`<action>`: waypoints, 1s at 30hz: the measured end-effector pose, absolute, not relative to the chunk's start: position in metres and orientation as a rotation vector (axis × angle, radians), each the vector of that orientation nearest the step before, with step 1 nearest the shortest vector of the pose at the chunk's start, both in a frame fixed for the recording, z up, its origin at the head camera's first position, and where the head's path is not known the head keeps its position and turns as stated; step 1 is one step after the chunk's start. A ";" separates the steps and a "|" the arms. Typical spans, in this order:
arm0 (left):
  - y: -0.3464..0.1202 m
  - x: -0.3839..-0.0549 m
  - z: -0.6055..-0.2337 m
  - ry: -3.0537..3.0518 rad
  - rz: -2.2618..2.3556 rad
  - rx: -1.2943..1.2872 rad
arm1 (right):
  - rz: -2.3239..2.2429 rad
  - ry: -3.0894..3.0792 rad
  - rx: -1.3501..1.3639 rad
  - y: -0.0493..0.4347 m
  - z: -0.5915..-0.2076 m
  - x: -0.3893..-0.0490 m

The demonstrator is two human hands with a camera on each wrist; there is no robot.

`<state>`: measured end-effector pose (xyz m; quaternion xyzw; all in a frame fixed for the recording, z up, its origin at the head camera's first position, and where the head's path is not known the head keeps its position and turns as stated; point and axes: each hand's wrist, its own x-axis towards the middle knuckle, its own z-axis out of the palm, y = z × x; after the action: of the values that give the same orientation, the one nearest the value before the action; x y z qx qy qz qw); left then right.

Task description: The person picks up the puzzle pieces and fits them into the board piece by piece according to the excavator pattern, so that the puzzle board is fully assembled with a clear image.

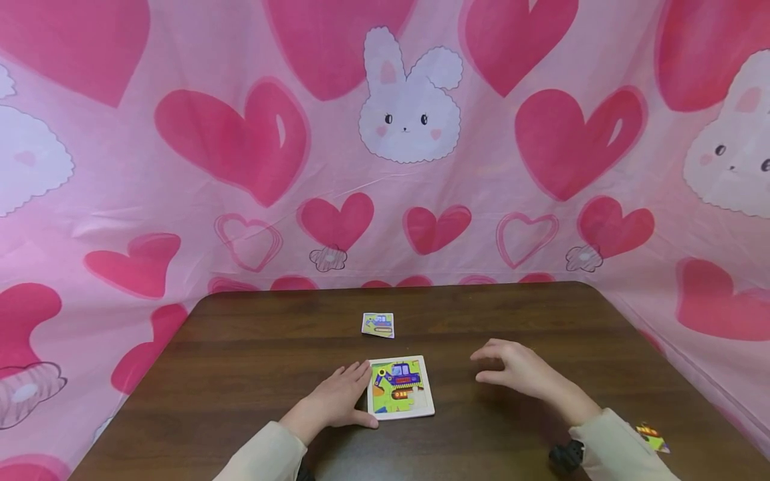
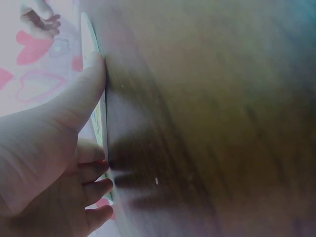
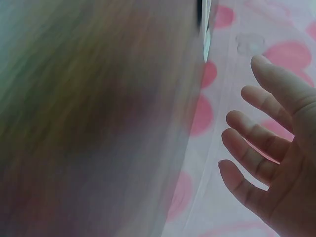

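A square jigsaw puzzle (image 1: 397, 384) in a white frame, picturing a blue digger on green, lies flat on the table. Bare white backing shows at its lower right corner. My left hand (image 1: 341, 395) rests along the puzzle's left edge, fingers fairly straight at the upper left side and thumb by the near left corner. In the left wrist view, the left thumb (image 2: 91, 81) lies against the frame's edge. To the right of the puzzle, my right hand (image 1: 519, 367) hovers above the table with fingers spread and nothing between them.
Behind the puzzle lies a small card (image 1: 377, 325) with a similar digger picture. A loose colourful puzzle piece (image 1: 652, 437) sits by the right sleeve. The brown wooden table (image 1: 252, 354) ends at a pink cloth (image 1: 337, 174) printed with hearts and rabbits.
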<state>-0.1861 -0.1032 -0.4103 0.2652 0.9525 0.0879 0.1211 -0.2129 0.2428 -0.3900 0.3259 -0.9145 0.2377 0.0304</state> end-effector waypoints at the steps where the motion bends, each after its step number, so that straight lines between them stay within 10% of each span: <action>1: -0.103 -0.186 -0.411 2.781 0.258 0.774 | 0.737 -2.820 0.978 0.249 -0.391 -0.212; 30: -0.104 -0.186 -0.411 2.784 0.239 0.787 | 0.780 -2.801 0.410 0.398 -0.407 -0.170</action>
<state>-0.1857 -0.1036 -0.4107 0.2692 0.9522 0.0819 0.1190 -0.1698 0.3979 -0.4065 0.1388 -0.9489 0.2643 0.1027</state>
